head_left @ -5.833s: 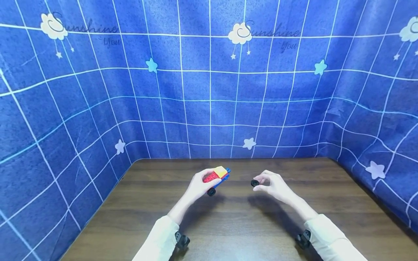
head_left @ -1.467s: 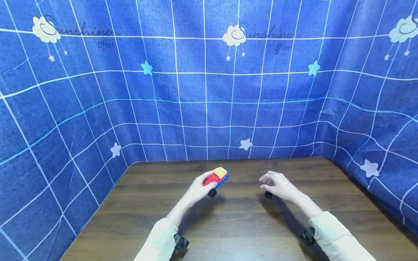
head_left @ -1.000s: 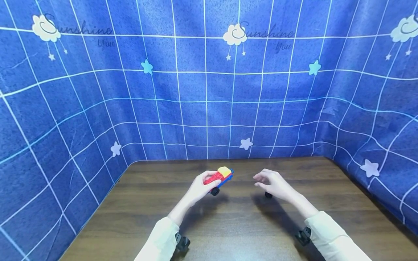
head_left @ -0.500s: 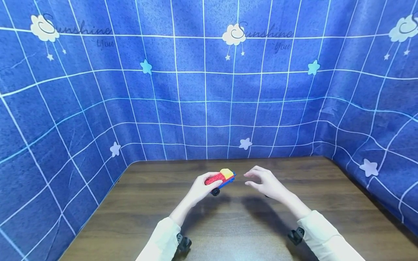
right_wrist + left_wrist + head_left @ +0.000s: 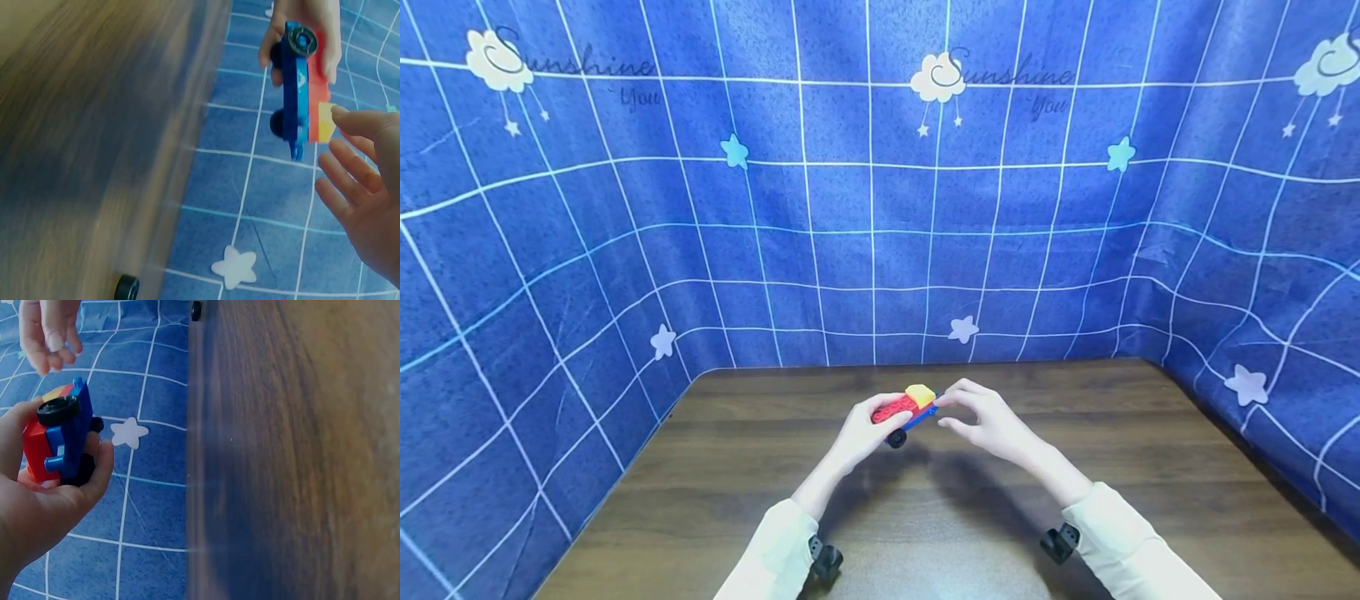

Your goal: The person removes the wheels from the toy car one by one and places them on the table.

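My left hand [image 5: 859,433] holds a toy car [image 5: 901,410] above the table, thumb along one side and fingers on the other. The car has a red studded body, a yellow sloped block [image 5: 326,122], a blue chassis [image 5: 295,94] and black wheels [image 5: 302,40]. Beside the car's yellow end is my right hand [image 5: 988,421], fingers loosely bent and nothing in them. Its fingertips are right at that end in the head view. A loose black wheel [image 5: 127,287] lies on the table, hidden behind the right hand in the head view.
The brown wooden table [image 5: 737,467] runs back to a blue curtain [image 5: 820,250] with white grid lines, stars and clouds. The curtain also stands along both sides. A small black wrist camera [image 5: 1060,543] sits at each sleeve cuff.
The right hand put the black wheel down on the table, let go of it and moved left to the car. The car, still in my left hand, has shifted slightly right.
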Available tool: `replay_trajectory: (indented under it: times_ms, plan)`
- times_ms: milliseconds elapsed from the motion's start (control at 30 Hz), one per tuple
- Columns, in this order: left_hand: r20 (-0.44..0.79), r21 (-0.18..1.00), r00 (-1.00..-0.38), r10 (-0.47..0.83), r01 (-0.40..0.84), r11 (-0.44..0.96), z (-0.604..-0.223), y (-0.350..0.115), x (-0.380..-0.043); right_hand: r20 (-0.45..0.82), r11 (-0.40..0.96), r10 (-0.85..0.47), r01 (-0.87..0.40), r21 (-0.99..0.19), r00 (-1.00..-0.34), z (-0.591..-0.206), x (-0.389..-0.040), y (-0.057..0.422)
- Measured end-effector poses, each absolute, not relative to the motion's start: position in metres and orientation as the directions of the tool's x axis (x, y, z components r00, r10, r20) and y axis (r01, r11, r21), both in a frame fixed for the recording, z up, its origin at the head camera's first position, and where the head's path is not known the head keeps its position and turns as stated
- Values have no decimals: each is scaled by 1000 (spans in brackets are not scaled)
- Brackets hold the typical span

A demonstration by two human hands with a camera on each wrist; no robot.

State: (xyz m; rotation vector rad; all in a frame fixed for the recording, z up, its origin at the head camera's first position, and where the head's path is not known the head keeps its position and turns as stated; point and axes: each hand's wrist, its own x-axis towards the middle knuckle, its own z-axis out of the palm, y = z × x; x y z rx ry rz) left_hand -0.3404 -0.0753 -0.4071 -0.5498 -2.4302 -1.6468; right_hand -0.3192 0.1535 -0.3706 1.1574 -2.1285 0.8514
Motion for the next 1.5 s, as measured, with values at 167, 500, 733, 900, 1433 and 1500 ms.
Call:
replay_trajectory:
  times_ms: [167, 500, 733, 900, 1433, 1500]
  plan:
    - [334, 870, -922, 197, 382, 311, -405, -75, -338, 720, 381, -528, -883, -275, -451, -371, -318, 142]
    - [365, 871, -916, 165, 398, 287, -404, -77, -337, 716, 328, -555, -902, -280, -424, -378, -322, 127]
    - [359, 877, -913, 194, 401, 264, -400, -76, -335, 747, 326, -538, -914, -243, -391, -378, -321, 124]
    - [370, 884, -902, 220, 415, 214, -402, -78, -336, 766, 327, -520, -916, -231, -379, -378, -321, 123]
    - [272, 945, -925, 267, 309, 109, -399, -80, -334, 772, 344, -496, -907, -245, -397, -379, -324, 123]
    - [271, 950, -925, 265, 302, 80, -399, -79, -334, 772, 342, -492, -905, -254, -403, -380, -325, 123]
